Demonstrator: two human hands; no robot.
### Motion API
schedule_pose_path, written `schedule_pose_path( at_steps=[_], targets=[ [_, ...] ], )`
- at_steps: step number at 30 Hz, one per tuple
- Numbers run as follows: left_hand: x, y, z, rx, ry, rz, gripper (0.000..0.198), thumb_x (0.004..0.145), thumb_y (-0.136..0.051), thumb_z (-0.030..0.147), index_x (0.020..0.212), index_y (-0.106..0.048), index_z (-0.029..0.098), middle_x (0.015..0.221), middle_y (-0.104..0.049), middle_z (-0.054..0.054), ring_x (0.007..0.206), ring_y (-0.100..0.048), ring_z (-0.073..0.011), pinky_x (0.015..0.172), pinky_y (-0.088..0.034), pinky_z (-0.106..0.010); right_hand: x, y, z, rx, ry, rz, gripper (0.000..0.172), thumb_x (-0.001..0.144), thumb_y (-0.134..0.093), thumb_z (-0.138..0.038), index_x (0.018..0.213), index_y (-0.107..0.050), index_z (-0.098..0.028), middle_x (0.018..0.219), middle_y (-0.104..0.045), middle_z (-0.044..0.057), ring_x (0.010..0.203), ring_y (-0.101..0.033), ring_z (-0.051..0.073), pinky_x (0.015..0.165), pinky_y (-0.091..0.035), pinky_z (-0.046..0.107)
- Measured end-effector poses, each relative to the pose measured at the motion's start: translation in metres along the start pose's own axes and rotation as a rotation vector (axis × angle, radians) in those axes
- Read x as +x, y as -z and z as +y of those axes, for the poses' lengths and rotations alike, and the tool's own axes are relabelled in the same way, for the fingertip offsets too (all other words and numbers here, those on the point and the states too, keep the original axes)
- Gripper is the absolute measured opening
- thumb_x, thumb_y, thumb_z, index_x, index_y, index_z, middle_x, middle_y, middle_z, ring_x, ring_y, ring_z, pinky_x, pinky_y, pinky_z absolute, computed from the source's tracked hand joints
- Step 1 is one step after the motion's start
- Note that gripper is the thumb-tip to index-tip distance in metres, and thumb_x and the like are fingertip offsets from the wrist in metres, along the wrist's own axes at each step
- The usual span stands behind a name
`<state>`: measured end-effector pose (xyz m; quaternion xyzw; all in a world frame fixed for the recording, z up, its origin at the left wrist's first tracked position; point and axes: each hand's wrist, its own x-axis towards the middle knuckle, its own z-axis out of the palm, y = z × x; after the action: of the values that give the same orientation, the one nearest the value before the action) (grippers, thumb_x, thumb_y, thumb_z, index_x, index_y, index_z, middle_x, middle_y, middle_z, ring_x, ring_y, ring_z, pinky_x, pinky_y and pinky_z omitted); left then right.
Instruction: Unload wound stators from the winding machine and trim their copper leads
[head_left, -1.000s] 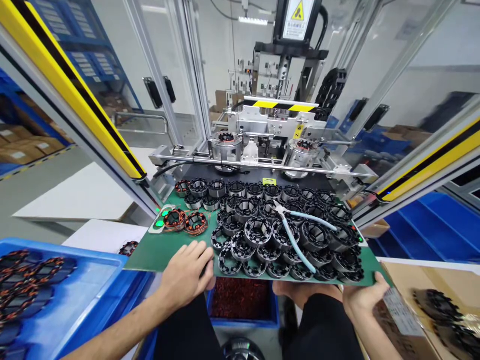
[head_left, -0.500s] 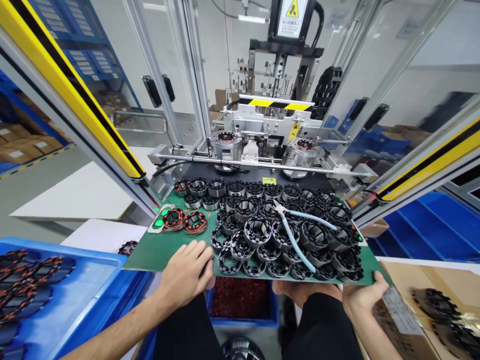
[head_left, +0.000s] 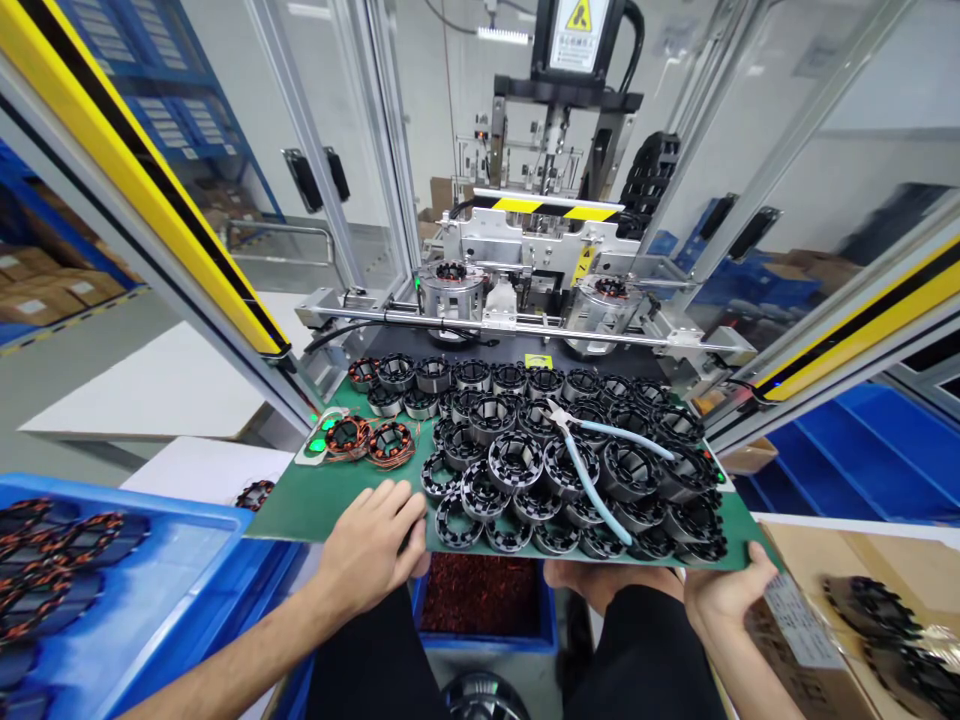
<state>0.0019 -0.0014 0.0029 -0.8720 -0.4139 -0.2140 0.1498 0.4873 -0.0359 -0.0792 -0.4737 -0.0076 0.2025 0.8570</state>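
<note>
My left hand (head_left: 369, 548) rests on the front edge of a green work board (head_left: 322, 500), fingers curled over the edge, touching the nearest black stator core (head_left: 457, 522). My right hand (head_left: 724, 592) grips the board's front right corner from below. Several black stator cores (head_left: 559, 462) cover the board. Two copper-wound stators (head_left: 371, 440) lie at its left. Light-blue-handled cutting pliers (head_left: 596, 460) lie on top of the cores.
A winding machine (head_left: 536, 265) stands behind the board with two stators in fixtures. A blue bin (head_left: 112, 590) of wound stators is at left, a cardboard box (head_left: 862, 620) with cores at right, a blue bin of copper wire scraps (head_left: 484, 595) under the board.
Both hands stay where they were. Only the view has shifted slightly; the machine appears a little lower in frame earlier.
</note>
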Motion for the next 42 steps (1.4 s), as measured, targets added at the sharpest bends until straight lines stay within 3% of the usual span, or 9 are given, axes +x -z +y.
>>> schedule_pose_path(
  at_steps=[7,13,22,42],
  targets=[
    [0.000,0.001,0.000,0.007,0.001,-0.008,0.018,0.107,-0.054,0.016,0.093,-0.061,0.023,0.089,-0.061,-0.005,0.086,-0.052,-0.0260,0.078,-0.038,-0.042,-0.002,-0.001,0.000,-0.013,0.005,-0.008,0.047,0.110,-0.073,-0.058,0.135,-0.074,-0.018,0.136,-0.076,0.011,0.119,-0.075,0.027,0.104,-0.066,0.050],
    [0.000,0.001,0.000,0.009,-0.002,-0.014,0.017,0.107,-0.054,0.016,0.093,-0.060,0.023,0.089,-0.061,-0.005,0.086,-0.053,-0.0264,0.079,-0.038,-0.042,-0.005,0.001,0.000,-0.030,0.001,-0.023,0.045,0.107,-0.064,-0.061,0.115,-0.077,-0.019,0.124,-0.079,0.008,0.112,-0.075,0.025,0.097,-0.065,0.045],
    [0.000,0.001,-0.001,0.010,-0.004,-0.015,0.018,0.109,-0.053,0.017,0.093,-0.060,0.023,0.089,-0.061,-0.005,0.086,-0.052,-0.0266,0.079,-0.037,-0.042,0.003,0.003,0.001,-0.026,-0.009,-0.003,0.045,0.110,-0.074,-0.055,0.136,-0.074,-0.018,0.137,-0.076,0.011,0.118,-0.076,0.026,0.103,-0.067,0.050],
    [0.000,0.001,0.000,0.000,-0.001,-0.008,0.018,0.108,-0.055,0.016,0.092,-0.061,0.023,0.089,-0.061,-0.005,0.086,-0.052,-0.0263,0.079,-0.037,-0.042,0.003,0.002,0.002,-0.015,0.030,0.010,0.044,0.110,-0.073,-0.056,0.131,-0.074,-0.018,0.133,-0.077,0.011,0.116,-0.076,0.025,0.102,-0.066,0.048]
  ],
)
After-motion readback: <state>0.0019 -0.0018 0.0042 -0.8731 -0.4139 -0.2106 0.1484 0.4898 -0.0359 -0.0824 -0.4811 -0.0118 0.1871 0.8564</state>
